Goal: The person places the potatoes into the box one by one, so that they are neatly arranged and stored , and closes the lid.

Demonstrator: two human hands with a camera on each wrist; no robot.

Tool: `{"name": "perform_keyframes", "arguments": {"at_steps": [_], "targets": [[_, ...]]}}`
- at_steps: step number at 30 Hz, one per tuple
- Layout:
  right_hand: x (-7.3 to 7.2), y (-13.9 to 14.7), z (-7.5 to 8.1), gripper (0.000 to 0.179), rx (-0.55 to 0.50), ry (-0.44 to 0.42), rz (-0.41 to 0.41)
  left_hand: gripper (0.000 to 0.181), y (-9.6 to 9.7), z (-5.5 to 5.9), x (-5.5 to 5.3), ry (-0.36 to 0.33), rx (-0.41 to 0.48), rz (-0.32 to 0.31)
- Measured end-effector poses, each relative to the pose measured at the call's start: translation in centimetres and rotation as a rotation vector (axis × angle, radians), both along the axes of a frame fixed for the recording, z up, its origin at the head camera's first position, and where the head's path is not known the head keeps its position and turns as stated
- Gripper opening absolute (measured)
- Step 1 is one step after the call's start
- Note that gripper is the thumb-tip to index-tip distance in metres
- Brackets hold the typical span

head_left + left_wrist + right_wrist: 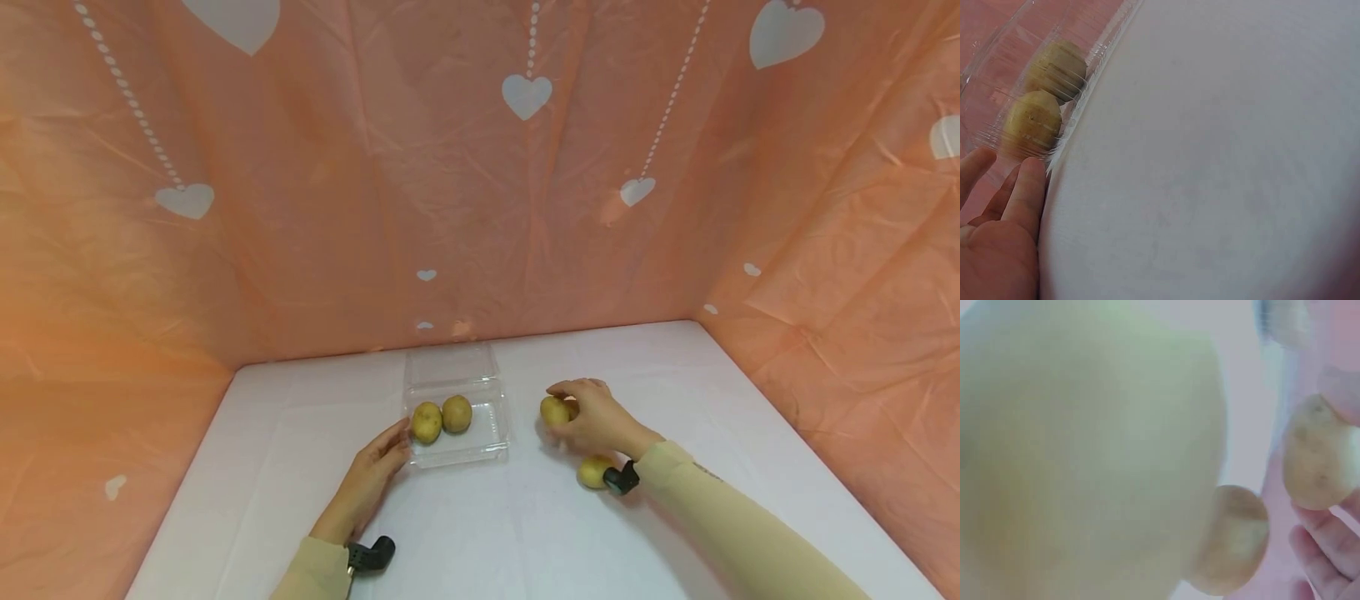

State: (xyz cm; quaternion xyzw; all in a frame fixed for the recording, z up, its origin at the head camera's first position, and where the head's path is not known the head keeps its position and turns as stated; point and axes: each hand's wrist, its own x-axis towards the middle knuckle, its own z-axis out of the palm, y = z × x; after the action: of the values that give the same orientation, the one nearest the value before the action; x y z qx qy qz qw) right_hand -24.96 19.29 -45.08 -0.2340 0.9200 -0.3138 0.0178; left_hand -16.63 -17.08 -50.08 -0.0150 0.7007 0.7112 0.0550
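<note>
You are pinching a rounded, yellow-brown potato (554,411) between the thumb and fingers of your right hand (600,418), to the right of a clear plastic hinged container (501,417); whether it is touching the counter you cannot tell. Your left hand (371,475) is holding nothing, its fingers extending fairly straight with the tips at the container's left side, so close that contact is hard to judge. The container is lying open, its clear lid (450,364) folding back toward the far edge. Inside, an oval yellow potato (427,423) is sitting at the left, and a rounder brownish potato (457,414) is resting just beside it, leaving the tray's right part bare. A smooth, light-brown potato (1235,540) is lying near your right hand, and a plump yellow potato (591,472) is resting by your right wrist on the white-covered counter (285,467). An orange cloth with white hearts (450,183) is hanging behind
</note>
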Motion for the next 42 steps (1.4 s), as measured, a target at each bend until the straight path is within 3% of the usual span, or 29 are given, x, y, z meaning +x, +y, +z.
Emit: {"name": "perform_keyframes", "arguments": {"at_steps": [4, 8, 16, 26, 32, 42], "targets": [[0.1, -0.5, 0.6, 0.057, -0.177, -0.096, 0.006, 0.054, -0.1, 0.0, 0.0, 0.000, 0.001, -0.001], [0.2, -1.2, 1.0, 0.057, -0.245, -0.101, 0.016, 0.056, -0.1, 0.0, 0.1, 0.003, 0.009, -0.011], [0.3, -3.2, 1.6, 0.056, -0.239, -0.003, -0.024, 0.054, 0.1, 0.1, 0.0, -0.007, 0.013, -0.005], [0.7, -6.4, 2.2, 0.057, -0.285, 0.019, -0.091, 0.055, 0.1, -0.1, 0.1, 0.022, -0.008, 0.001], [0.8, -8.7, 1.4, 0.057, -0.293, -0.003, -0.119, 0.054, 0.0, -0.1, 0.0, 0.016, -0.010, 0.004], [0.4, -11.2, -0.4, 0.052, -0.168, 0.066, -0.152, 0.055, 0.0, 0.0, -0.1, 0.002, 0.010, -0.005]]}}
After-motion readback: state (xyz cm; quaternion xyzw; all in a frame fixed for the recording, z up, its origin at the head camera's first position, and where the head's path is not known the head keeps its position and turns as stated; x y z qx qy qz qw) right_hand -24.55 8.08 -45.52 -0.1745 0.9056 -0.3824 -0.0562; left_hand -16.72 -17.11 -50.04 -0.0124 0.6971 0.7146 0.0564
